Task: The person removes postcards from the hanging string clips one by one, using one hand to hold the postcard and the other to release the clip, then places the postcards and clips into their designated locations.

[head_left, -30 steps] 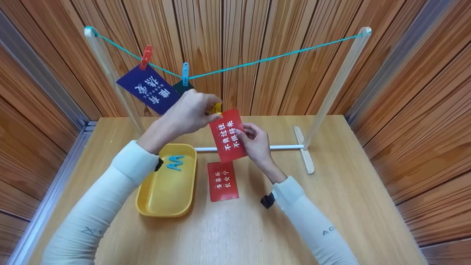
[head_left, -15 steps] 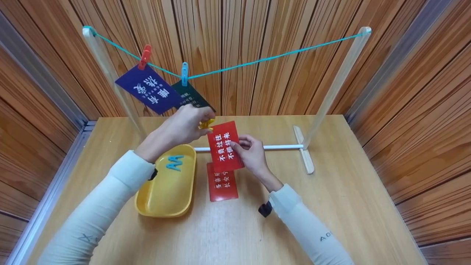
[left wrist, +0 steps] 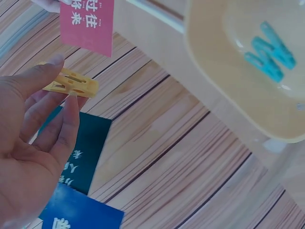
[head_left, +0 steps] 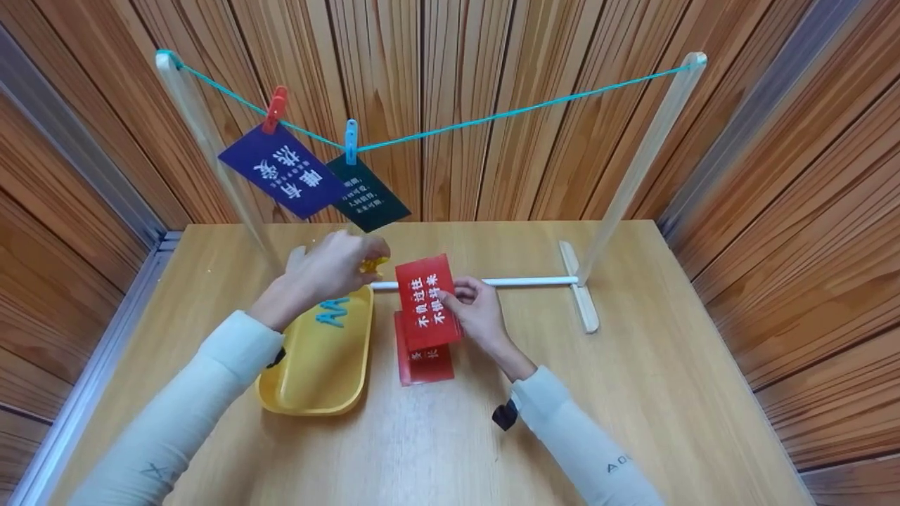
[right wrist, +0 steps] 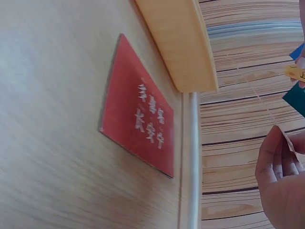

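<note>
My left hand (head_left: 334,260) pinches a yellow clothespin (left wrist: 74,82) between thumb and fingers, above the far end of the yellow tray (head_left: 367,351). My right hand (head_left: 478,309) holds a red card (head_left: 425,299) with white characters by its right edge, thumb in front and fingers behind. Beneath that card, another red card (right wrist: 138,114) lies on the table, partly covered in the head view. A purple-blue card (head_left: 281,169) hangs from the teal string under a red clothespin (head_left: 275,110). Beside it a dark green card (head_left: 369,197) hangs under a blue clothespin (head_left: 351,142).
The teal string (head_left: 520,111) runs between two wooden posts (head_left: 647,158), sagging toward the left. A white rod (head_left: 534,282) crosses the table low between them. Blue clothespins (left wrist: 270,51) lie in the tray. Wood-panelled walls enclose the back and sides.
Both hands have come down and away from the hanging cards, the left one leftward with the yellow clothespin. The held red card has lowered over the lying one, and the green card is uncovered.
</note>
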Available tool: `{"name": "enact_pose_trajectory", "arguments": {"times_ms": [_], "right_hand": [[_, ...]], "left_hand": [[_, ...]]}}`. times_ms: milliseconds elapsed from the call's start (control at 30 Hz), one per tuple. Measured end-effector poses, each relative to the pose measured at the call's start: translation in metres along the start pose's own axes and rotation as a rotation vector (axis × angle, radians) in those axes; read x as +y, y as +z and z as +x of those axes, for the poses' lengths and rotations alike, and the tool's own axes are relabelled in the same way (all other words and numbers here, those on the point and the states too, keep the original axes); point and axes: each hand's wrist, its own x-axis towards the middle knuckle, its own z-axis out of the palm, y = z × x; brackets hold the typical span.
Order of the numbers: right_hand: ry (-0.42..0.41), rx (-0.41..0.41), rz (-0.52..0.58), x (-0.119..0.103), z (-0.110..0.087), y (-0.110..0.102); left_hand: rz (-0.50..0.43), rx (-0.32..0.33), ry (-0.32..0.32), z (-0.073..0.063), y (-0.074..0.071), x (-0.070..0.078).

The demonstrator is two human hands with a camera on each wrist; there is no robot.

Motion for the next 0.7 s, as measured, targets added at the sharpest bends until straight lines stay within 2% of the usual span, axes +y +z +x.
{"name": "enact_pose_trajectory", "arguments": {"times_ms": [167, 367, 467, 700], "right_hand": [[0.022, -0.014, -0.016, 0.008, -0.003, 0.002], [0.058, -0.05, -0.008, 0.018, -0.007, 0.003], [0.089, -0.047, -0.003, 0.024, -0.007, 0.005], [0.088, -0.021, -0.039, 0.038, -0.009, 0.01]], "left_hand": [[-0.03, -0.007, 0.022, -0.002, 0.012, -0.009], [-0.037, -0.04, -0.014, -0.007, 0.024, -0.02], [-0.037, -0.065, -0.039, -0.011, 0.032, -0.028], [-0.026, -0.112, -0.081, -0.017, 0.051, -0.043]]}}
